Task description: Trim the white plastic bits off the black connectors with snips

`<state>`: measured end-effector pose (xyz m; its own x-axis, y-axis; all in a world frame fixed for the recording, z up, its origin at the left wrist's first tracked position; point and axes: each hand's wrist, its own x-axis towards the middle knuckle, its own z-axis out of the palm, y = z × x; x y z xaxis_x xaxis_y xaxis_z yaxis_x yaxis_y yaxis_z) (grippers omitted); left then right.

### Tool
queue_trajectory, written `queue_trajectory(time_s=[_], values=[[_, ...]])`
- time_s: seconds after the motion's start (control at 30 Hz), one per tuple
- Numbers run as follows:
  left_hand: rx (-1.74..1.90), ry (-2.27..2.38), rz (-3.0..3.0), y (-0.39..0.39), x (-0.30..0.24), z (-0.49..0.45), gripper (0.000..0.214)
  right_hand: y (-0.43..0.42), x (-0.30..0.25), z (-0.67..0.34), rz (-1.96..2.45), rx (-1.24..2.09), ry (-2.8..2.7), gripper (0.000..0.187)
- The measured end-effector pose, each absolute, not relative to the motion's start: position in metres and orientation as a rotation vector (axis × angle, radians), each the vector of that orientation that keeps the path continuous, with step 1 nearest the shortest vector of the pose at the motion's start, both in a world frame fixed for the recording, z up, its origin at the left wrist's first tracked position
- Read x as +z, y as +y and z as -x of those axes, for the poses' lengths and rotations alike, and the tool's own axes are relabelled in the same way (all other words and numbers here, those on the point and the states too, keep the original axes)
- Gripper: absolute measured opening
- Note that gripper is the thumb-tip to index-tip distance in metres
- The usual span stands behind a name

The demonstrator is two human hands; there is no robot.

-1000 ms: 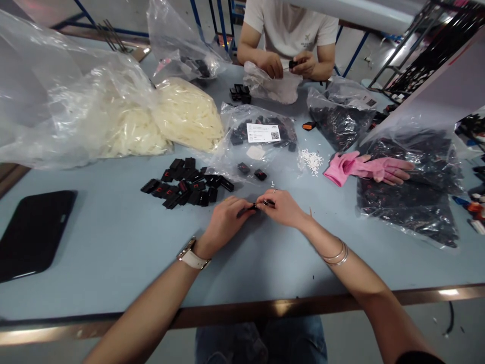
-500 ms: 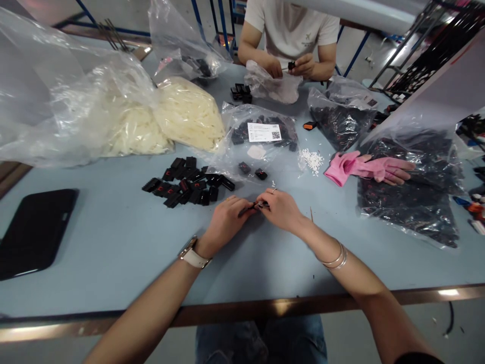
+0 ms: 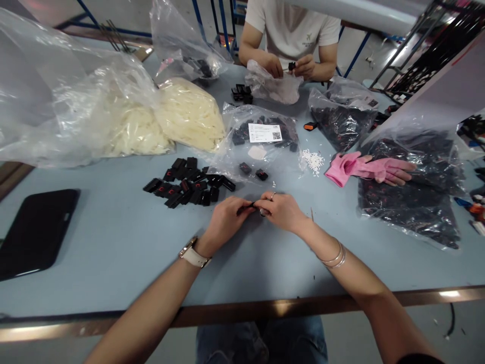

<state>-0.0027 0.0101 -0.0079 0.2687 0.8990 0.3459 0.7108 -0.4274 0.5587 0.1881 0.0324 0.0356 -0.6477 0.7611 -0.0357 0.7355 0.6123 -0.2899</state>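
Observation:
My left hand (image 3: 228,216) is closed, its thumb and fingers pinching a small black plastic connector (image 3: 246,206), mostly hidden. My right hand (image 3: 281,210) meets it fingertip to fingertip, thumb and index pressed at the connector's right end. A small shiny thing (image 3: 262,212) shows under the curled right fingers, too covered to name. Beyond the left hand lies a loose pile of black connectors (image 3: 185,186), some with red inserts. Two single black connectors, one of them nearer (image 3: 261,174), lie beyond the hands by a clear bag.
A labelled bag of black parts (image 3: 265,132), small white pieces (image 3: 312,161) and a pink glove (image 3: 344,168) lie beyond. Bags of cream-coloured parts (image 3: 189,114) stand left, near a black tablet-like slab (image 3: 36,232). Across the table (image 3: 125,253), a co-worker (image 3: 295,30) handles a black part.
My right fingers have shifted and curled in closer over the connector, covering more of the shiny thing. The left hand stays nearly in place.

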Motion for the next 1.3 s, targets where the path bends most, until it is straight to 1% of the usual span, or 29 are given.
queue_trajectory(time_s=[0.13, 0.23, 0.3, 0.37, 0.43, 0.53, 0.6, 0.67, 0.8, 0.97, 1.3], values=[[0.899, 1.474, -2.260, 0.010, -0.006, 0.002, 0.010, 0.032, 0.036, -0.186, 1.305, 0.462, -2.723, 0.027], [0.899, 1.474, -2.213, 0.010, -0.005, 0.003, 0.009, 0.037, 0.030, -0.188, 1.238, 0.648, -2.570, 0.025], [0.912, 1.463, -2.169, 0.011, -0.005, 0.004, 0.008, 0.041, 0.027, -0.190, 1.193, 0.812, -2.307, 0.025], [0.923, 1.452, -2.133, 0.012, -0.006, 0.004, 0.006, 0.043, 0.025, -0.192, 1.178, 0.910, -1.928, 0.035], [0.923, 1.451, -2.109, 0.012, -0.005, 0.004, 0.005, 0.043, 0.025, -0.191, 1.160, 0.916, -1.624, 0.048], [0.912, 1.450, -2.084, 0.012, -0.004, 0.003, 0.003, 0.039, 0.024, -0.188, 1.150, 0.948, -1.489, 0.063], [0.908, 1.440, -2.077, 0.012, -0.002, 0.003, 0.002, 0.035, 0.020, -0.185, 1.185, 1.017, -1.481, 0.069], [0.904, 1.433, -2.075, 0.012, -0.001, 0.004, 0.003, 0.031, 0.015, -0.182, 1.209, 1.040, -1.492, 0.068], [0.891, 1.440, -2.069, 0.012, -0.002, 0.004, 0.001, 0.026, 0.009, -0.179, 1.194, 0.938, -1.583, 0.062], [0.893, 1.442, -2.057, 0.012, -0.002, 0.004, 0.002, 0.024, 0.011, -0.180, 1.196, 0.836, -1.674, 0.062], [0.902, 1.450, -2.049, 0.012, -0.004, 0.004, 0.002, 0.022, 0.015, -0.177, 1.174, 0.769, -1.767, 0.051]])
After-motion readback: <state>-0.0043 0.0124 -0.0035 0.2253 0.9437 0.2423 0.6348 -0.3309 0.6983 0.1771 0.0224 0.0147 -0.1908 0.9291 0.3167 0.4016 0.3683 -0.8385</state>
